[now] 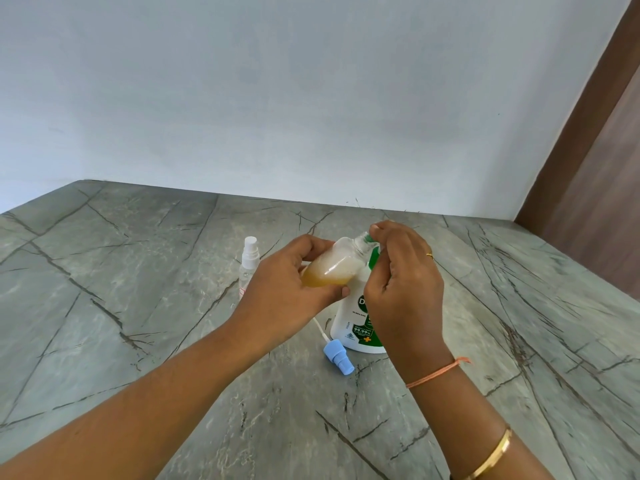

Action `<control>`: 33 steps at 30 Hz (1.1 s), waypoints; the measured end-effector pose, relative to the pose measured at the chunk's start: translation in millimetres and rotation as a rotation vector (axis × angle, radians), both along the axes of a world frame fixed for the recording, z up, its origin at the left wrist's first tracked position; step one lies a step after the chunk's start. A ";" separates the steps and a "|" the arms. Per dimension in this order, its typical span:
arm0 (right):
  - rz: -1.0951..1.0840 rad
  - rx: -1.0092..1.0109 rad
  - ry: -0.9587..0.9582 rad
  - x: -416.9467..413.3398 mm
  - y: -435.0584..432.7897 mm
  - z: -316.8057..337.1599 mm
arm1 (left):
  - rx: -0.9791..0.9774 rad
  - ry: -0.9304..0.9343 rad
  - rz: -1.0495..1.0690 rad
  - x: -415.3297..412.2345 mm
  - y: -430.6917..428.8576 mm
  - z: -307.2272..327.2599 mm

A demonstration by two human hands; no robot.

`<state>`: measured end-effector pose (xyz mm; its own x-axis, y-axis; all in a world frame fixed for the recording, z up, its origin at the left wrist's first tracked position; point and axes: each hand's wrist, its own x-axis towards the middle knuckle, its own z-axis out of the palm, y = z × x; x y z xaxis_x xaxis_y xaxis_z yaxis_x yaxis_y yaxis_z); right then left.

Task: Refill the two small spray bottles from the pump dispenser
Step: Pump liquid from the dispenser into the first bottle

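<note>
**Open bottle being held at the pump spout**

A gold bangle (493,457) is sitting on the right forearm, the thing closest to where I am looking from, and an orange thread (437,370) is circling the wrist just beyond it.

The left grip (287,285) is wrapping its fingers and thumb round a small spray bottle (341,263). It is holding the bottle in the air, tilted, with the open neck pointing up and to the right. Amber liquid is pooling in the lower part of the bottle, and the upper part is showing clear.

The right grip (405,289) is closing with curled fingers over the top of the pump dispenser (348,325). Its fingertips are pinching at the green spout (371,239), which is meeting the bottle's mouth. A thin ring (429,255) is showing on one finger. The dispenser, white with a green label, is standing upright on the surface (138,271), mostly hidden behind this hand.

Just in front of the dispenser, a blue spray head (338,359) is lying on its side with its white dip tube trailing away towards the left hand. Behind the left hand, a second spray bottle (250,263) is standing upright with its white sprayer on. It is clear-walled, and I cannot tell how full it is.

The grey veined surface is running back to a pale wall (277,98), and a brown wooden panel (595,202) is rising at the right.
</note>
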<state>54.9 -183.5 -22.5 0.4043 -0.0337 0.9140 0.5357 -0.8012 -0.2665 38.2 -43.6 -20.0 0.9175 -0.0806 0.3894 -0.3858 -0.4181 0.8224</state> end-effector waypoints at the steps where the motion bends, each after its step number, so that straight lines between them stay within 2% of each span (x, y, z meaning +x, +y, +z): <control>1: 0.005 -0.005 0.014 -1.5 -0.6 1.9 | 0.000 -0.002 0.002 -0.3 0.1 0.0; 7: 0.005 -0.002 0.102 -5.5 -3.7 15.0 | -0.033 -0.021 -0.004 -1.5 0.7 3.3; 18: -0.012 -0.033 0.002 -0.8 1.0 3.3 | -0.023 0.006 -0.010 1.0 -2.6 1.0; 33: -0.022 -0.073 0.111 -9.2 -5.5 15.1 | -0.026 -0.013 -0.001 0.7 -2.2 1.9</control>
<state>45.7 -189.0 -7.4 0.5027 0.0211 0.8642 0.4887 -0.8316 -0.2640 38.9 -45.8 -18.2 0.9123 -0.0711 0.4034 -0.3969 -0.3966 0.8278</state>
